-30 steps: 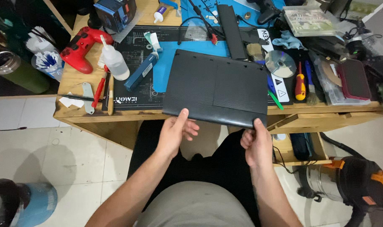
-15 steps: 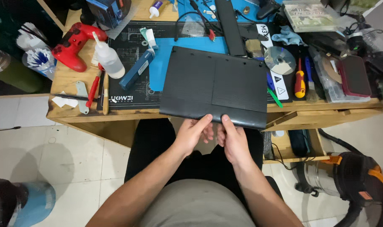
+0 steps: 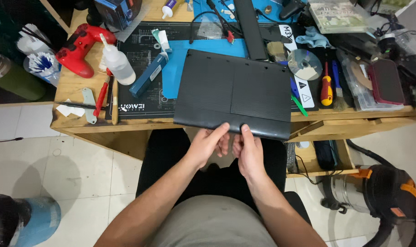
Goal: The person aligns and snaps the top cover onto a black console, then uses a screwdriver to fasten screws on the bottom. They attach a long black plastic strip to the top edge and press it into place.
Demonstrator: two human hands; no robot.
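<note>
console: a flat black game console (image 3: 237, 93) with a ribbed top is lying on the wooden workbench (image 3: 80, 126); its near edge hangs out past the bench edge toward the person; seen from the console, the hands are at 6 o'clock
left hand: the left hand (image 3: 207, 142) is curled up under the near edge, thumb laid on top of the rim; so the edge is pinched, not just touched
right hand: the right hand (image 3: 247, 148) is right beside it, almost touching; thumb on top, fingers tucked underneath; both grips are sitting at the middle of the front edge
step: best guess, the front edge is being felt along or pried at its centre; could be a seam or a clip being looked for; nothing is visibly lifted or popped yet, the shell looks closed all round
next move: probably calls for steady upward or outward pressure from both thumbs at once; the far half has to stay planted on the mat so the thing isn't tipped off the bench; hard to tell which way the panel gives
around it: a blue work mat (image 3: 180, 68) is under the console's far left corner; a disc (image 3: 305, 64) at 2 o'clock; a red-handled screwdriver (image 3: 326, 87) at 3 o'clock; a squeeze bottle (image 3: 118, 65) and a red controller (image 3: 81, 48) off at 9 to 10 o'clock; a long black panel (image 3: 250, 27) at 12
</note>
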